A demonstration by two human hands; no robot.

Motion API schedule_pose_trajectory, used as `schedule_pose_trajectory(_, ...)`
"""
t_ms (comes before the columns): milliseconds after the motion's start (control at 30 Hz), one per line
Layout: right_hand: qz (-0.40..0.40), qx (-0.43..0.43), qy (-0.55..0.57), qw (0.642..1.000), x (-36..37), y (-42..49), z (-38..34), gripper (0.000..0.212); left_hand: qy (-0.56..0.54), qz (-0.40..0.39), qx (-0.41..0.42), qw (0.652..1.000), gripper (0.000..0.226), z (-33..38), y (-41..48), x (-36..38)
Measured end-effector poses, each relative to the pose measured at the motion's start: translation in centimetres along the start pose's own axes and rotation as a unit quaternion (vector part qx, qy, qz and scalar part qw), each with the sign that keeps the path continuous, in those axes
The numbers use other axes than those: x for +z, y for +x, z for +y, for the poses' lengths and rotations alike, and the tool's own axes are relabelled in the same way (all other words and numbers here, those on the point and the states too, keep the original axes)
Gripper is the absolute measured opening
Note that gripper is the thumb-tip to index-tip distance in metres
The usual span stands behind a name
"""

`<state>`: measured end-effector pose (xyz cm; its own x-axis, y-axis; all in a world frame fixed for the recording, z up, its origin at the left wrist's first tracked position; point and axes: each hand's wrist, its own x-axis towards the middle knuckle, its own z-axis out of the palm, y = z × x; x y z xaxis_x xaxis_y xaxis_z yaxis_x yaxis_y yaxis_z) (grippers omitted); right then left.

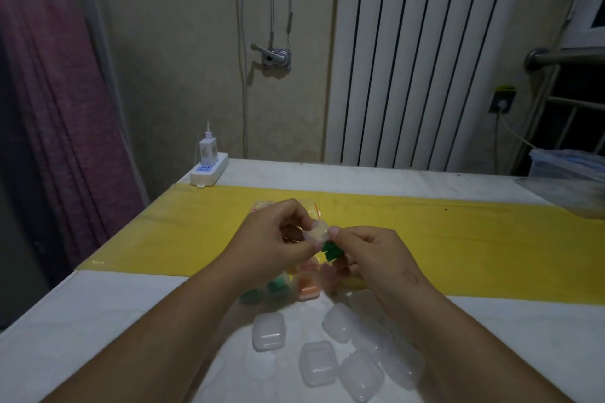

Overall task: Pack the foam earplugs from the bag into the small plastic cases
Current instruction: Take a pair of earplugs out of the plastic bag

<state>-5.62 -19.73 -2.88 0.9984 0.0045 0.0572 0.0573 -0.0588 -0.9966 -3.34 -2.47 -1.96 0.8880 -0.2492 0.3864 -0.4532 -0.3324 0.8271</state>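
Earplugs: two green ones (330, 249) sit under my right hand (376, 255), apparently pinched against the lower fingers, though the exact hold is partly hidden. Between both hands, raised above the yellow strip (474, 239) of the table (98, 337), is one small clear case (317, 232). Left hand (278, 239) thumb and fingers pinch its left side; right thumb and forefinger pinch its right edge. Cannot tell whether its lid is open.

Bag of earplugs (311, 206) lies just behind my hands, mostly hidden.

Progress, judged: several filled cases rest beneath my wrists, at least two green (276, 288) and one orange (307, 288). Nearer me, roughly six empty cases (267, 330) lie closed on the white surface. So a fair part appears done; about as many remain to fill.
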Motion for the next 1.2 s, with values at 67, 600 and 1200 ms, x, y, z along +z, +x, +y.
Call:
schedule_pose_trajectory(67,-0.006,-0.006,0.007,1.0,0.0,-0.1,0.0,0.02,0.002,0.007,0.007,1.0,0.022,0.0,0.0,0.1)
schedule_pose_trajectory(600,0.039,0.0,-0.017,0.999,0.7,-0.4,0.0,0.019,0.066,-0.012,0.04,0.997,0.038,-0.3,-0.1,0.8)
schedule_pose_trajectory(1200,-0.028,0.035,-0.003,0.999,0.0,-0.1,-0.3,0.016,0.004,0.04,0.023,0.999,0.026,-0.6,0.4,1.0)
